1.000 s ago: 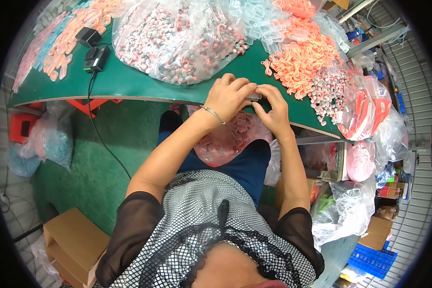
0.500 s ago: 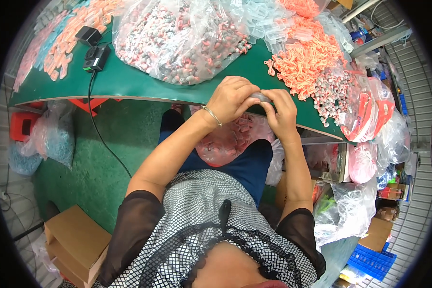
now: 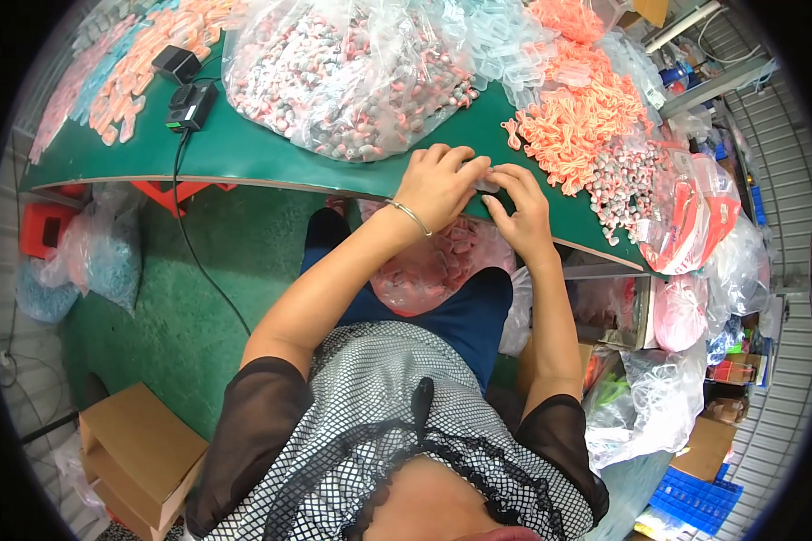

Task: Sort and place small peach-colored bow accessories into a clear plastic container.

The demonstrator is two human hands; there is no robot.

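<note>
Both hands meet over the front edge of the green table, around a small greyish see-through plastic piece (image 3: 487, 184). My left hand (image 3: 438, 187) has its fingers closed on the piece, covering most of it. My right hand (image 3: 521, 209) touches its other side with bent fingertips, the thumb lowered a little away from it. The exact kind of piece cannot be made out. Just behind the hands stands a large clear bag (image 3: 352, 99) of small grey and pink parts. To the right of them lies a heap of orange looped cords (image 3: 582, 117).
Loose grey and pink parts (image 3: 618, 185) lie by a red and clear bag (image 3: 704, 212). Clear plastic cases (image 3: 501, 41) are piled at the back. A black adapter (image 3: 189, 106) trails a cable at left. A bag of pink pieces (image 3: 433, 270) sits at my lap.
My right thumb has dropped away from the piece, and the right fingers have spread slightly. My left fingers now cover more of it. The view has shifted slightly.
</note>
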